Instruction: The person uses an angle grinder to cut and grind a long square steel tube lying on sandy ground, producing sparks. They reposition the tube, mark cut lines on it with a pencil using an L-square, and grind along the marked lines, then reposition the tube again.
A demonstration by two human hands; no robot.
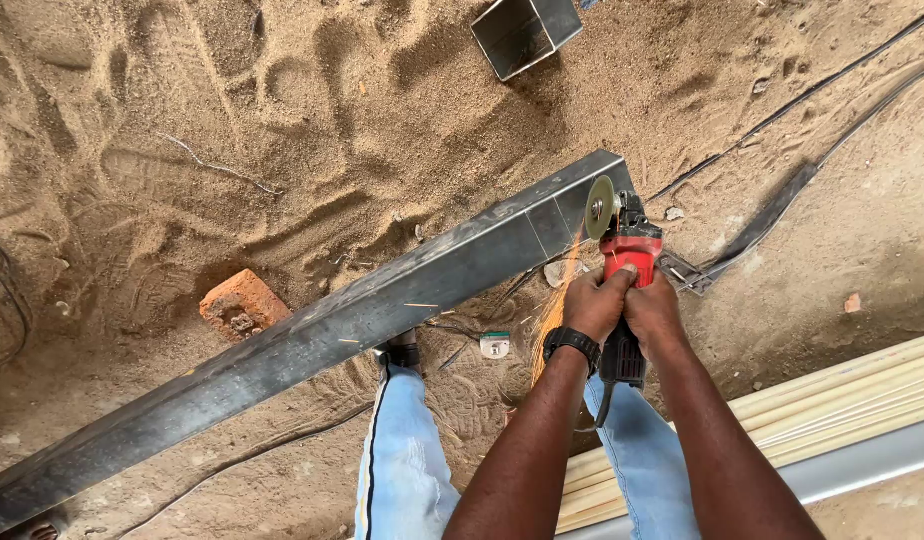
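Steel beam (312,335) meets the grinder (627,250) disc near its far end, sparks falling. Left hand (594,303) and right hand (650,310) both clasp the grinder body; steady, even pressure would probably suit.

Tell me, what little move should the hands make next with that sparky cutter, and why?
Probably press the disc a little deeper. Both the left hand and right hand grip the red grinder, sparks fly, and the steel beam end looks still uncut.

Red grinder (630,262), dark grey beam (312,335)
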